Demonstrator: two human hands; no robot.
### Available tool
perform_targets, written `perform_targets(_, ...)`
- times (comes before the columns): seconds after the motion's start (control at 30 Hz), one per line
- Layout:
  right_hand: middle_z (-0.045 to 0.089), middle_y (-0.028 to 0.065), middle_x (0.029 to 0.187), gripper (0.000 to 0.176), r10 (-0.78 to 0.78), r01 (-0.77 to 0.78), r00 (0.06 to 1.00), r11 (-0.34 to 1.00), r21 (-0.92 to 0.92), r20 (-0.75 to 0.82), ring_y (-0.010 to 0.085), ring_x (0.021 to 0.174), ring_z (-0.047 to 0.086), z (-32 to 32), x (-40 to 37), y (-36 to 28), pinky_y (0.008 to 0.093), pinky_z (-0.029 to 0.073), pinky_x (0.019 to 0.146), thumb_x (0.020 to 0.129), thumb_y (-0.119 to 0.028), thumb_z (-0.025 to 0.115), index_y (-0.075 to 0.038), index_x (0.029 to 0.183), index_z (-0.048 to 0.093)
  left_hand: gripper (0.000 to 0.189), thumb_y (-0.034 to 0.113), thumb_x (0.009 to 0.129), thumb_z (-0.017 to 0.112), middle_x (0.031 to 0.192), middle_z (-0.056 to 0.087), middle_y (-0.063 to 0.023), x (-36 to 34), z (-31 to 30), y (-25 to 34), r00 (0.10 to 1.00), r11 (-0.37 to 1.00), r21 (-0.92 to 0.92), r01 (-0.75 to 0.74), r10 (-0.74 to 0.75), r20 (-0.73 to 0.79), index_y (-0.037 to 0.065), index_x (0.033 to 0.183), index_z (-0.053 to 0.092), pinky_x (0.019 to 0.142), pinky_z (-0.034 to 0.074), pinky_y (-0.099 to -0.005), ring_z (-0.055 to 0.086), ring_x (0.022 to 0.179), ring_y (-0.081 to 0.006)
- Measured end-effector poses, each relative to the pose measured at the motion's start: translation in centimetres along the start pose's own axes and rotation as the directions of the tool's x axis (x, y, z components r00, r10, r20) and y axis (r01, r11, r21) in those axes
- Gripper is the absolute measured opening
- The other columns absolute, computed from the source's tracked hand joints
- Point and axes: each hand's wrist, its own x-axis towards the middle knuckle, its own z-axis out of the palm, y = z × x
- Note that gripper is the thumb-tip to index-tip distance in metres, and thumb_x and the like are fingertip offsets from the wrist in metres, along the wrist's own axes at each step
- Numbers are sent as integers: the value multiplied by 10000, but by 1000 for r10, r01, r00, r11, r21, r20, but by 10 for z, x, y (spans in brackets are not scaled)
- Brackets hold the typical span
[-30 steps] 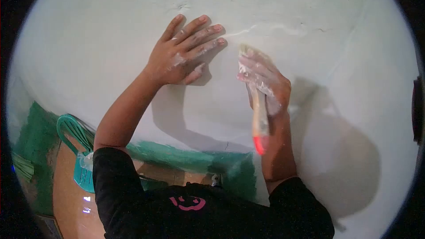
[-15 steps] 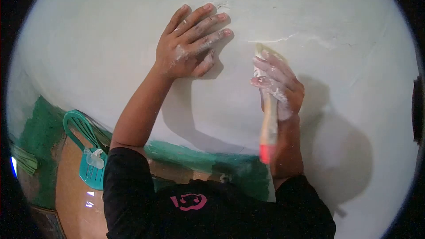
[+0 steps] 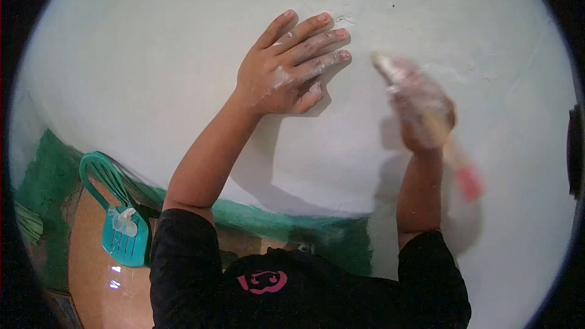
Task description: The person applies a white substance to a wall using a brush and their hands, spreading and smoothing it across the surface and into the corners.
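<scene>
The pale, off-white painted wall (image 3: 152, 55) fills nearly all of my view, with a band of green paint (image 3: 292, 231) along its foot where it meets the brown glossy floor (image 3: 91, 268). A teal plastic slatted chair (image 3: 119, 225) stands on that floor to the left, near the wall. Below me is the person's black shirt with a pink emblem (image 3: 262, 292). The left hand (image 3: 289, 67), smeared with white, lies flat on the wall with its fingers spread, holding nothing; it looks like a brace. The right hand (image 3: 423, 106) is blurred, but its grip is closed around the wooden-handled paintbrush with a red tip (image 3: 454, 155). The bristles point up and left against the wall, just right of the left fingertips, and the red end trails down to the right. I judge this to be mid-stroke, laying white over the stretch beside a fine crack (image 3: 341, 17). A further stroke would call for the bristles kept pressed to the surface, a path clear of the bracing fingers, and a steadier wrist. I cannot tell how much paint the brush carries.
</scene>
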Motion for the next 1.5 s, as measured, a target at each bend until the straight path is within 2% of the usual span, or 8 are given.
perform_targets(0.23,597,211,1200,233,102,-230,763,966,-120,-638,250,1062,611,-38,46,14,362,535,923,883,0,611,39,1109,569,516,221,665,539,1328,564,37,2,0,-2,1000,1000,-7,-7,7,-4,272,1163,663,1140,252,-442,444,1310,-200)
perform_targets(0.3,591,193,1221,238,20,-52,872,997,-52,-490,247,1055,620,-26,38,25,381,543,898,875,-27,633,54,1096,600,514,224,667,537,1326,564,37,2,1,-1,1000,1000,-7,-11,11,-16,272,1162,663,1138,254,-442,447,1308,-200)
perform_targets(0.33,627,168,1178,231,-118,86,993,655,-751,10,232,1035,639,-40,24,22,377,538,881,847,-41,651,27,1068,647,511,228,665,539,1325,565,37,3,0,-2,1000,1000,-13,-6,6,-16,271,1159,663,1135,257,-441,450,1305,-200)
perform_targets(0.5,670,151,1091,221,363,-372,911,928,10,196,234,1003,661,-5,32,-8,349,528,884,787,-33,674,-6,1006,680,500,244,663,546,1320,569,41,2,3,-5,1000,1000,3,-14,14,-22,269,1147,667,1124,268,-438,462,1296,-201)
perform_targets(1.1,678,118,1049,270,383,-453,882,849,-272,-274,193,985,638,-52,75,4,346,529,868,827,-31,685,-23,1093,636,628,270,620,554,1406,495,-1,4,15,19,980,977,86,195,-189,-69,278,1244,623,1159,176,-433,394,1345,-237)
perform_targets(1.23,713,69,945,306,-226,297,953,554,-778,203,231,899,691,-63,63,25,346,568,779,767,2,689,-53,1066,660,611,271,627,557,1405,496,8,6,18,19,979,978,85,188,-181,-90,287,1234,628,1167,145,-428,377,1356,-235)
perform_targets(1.4,688,94,1067,315,121,123,855,897,-425,504,232,1020,657,-43,48,-9,343,544,843,775,-54,703,-56,1086,653,586,278,642,550,1400,500,18,8,16,22,977,974,89,209,-204,-68,297,1222,634,1182,106,-424,359,1369,-218)
perform_targets(1.5,645,113,1099,367,449,-455,889,888,-69,-90,170,978,629,-67,45,14,294,549,825,824,-42,716,29,1151,566,578,276,640,569,1412,475,68,8,16,23,971,970,66,235,-231,-65,328,1213,622,1187,96,-405,329,1379,-171)
